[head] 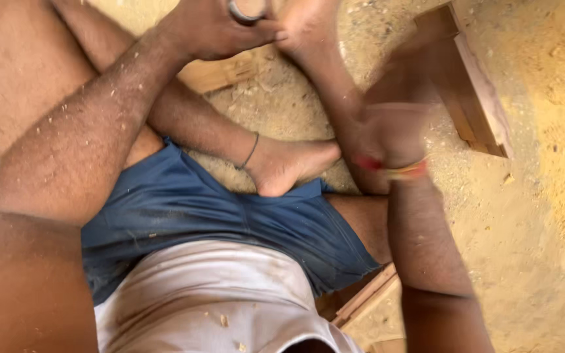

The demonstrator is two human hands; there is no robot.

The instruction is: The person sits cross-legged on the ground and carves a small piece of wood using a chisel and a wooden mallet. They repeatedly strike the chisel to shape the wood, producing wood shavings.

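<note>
While blurred, right hand [390, 134] fingers unreadable; left hand [214, 29] fingers around metal ring [246, 12].

We see no packages, labels, signs or screens here; nothing in our view carries a wrapper, a tag or a display.

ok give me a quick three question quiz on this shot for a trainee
1. True or false: the left hand wears a ring.
2. Which hand is motion-blurred? A) left B) right hand
3. What lies on the sandy ground beyond the right hand?

Key:
1. True, a ring shows on a finger.
2. B.
3. A wooden block, angled, on sawdust.
</note>
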